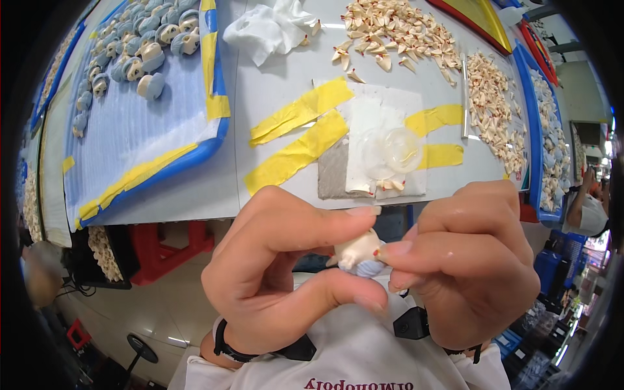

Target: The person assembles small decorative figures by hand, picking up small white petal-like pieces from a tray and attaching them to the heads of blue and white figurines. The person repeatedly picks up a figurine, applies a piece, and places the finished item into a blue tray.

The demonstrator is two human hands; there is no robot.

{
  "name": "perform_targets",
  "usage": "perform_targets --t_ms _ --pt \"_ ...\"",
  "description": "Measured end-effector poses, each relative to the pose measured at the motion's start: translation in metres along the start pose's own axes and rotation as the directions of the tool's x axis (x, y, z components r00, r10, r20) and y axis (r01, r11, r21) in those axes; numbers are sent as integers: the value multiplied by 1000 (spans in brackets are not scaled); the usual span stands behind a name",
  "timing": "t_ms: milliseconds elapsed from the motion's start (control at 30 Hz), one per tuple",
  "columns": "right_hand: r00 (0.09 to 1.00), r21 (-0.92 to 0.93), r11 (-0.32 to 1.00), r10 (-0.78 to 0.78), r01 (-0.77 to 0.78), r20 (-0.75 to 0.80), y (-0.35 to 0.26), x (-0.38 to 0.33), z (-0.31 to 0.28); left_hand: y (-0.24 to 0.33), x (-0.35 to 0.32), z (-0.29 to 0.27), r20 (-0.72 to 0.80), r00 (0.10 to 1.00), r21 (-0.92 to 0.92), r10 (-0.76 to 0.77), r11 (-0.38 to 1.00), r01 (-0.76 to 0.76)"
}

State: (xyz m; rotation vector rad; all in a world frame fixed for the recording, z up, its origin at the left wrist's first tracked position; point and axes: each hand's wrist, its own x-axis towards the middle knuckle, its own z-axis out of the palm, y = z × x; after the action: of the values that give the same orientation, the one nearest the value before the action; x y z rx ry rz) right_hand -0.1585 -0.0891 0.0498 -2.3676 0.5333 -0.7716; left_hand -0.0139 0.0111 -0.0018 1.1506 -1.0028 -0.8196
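Note:
My left hand (279,273) and my right hand (471,266) meet close to my chest, below the table edge. Between their fingertips they pinch a small cream and pale blue figurine piece (359,253). The left thumb and forefinger grip it from the left; the right fingertips press on its right end. Most of the piece is hidden by my fingers.
On the grey table (273,78) lie a blue tray (140,123) with several pale blue pieces, a white cloth (270,26), heaps of cream parts (396,29), yellow tape strips (299,133) and a small clear dish (393,151). Red stool (166,250) below. Another person (588,211) at the right.

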Motion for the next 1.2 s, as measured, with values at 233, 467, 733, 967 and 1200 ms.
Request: perform_targets --t_ms 233,467,733,967,1200 --pt "947 499 808 305 -313 101 -4 -3 -12 8 19 16 122 898 347 422 830 -437" --pt "783 173 834 552 -524 -288 33 -14 -102 29 40 -23 27 924 833 381 502 -231" --pt "820 -653 522 489 -549 -298 130 -64 -209 27 79 -72 101 995 969 14 225 -102" --pt "856 -645 567 390 -513 -339 110 -46 -191 28 73 -105 -89 995 943 -46 318 99" --pt "834 -430 729 539 -533 -120 123 -7 -133 27 70 -130 -277 961 906 10 337 258"
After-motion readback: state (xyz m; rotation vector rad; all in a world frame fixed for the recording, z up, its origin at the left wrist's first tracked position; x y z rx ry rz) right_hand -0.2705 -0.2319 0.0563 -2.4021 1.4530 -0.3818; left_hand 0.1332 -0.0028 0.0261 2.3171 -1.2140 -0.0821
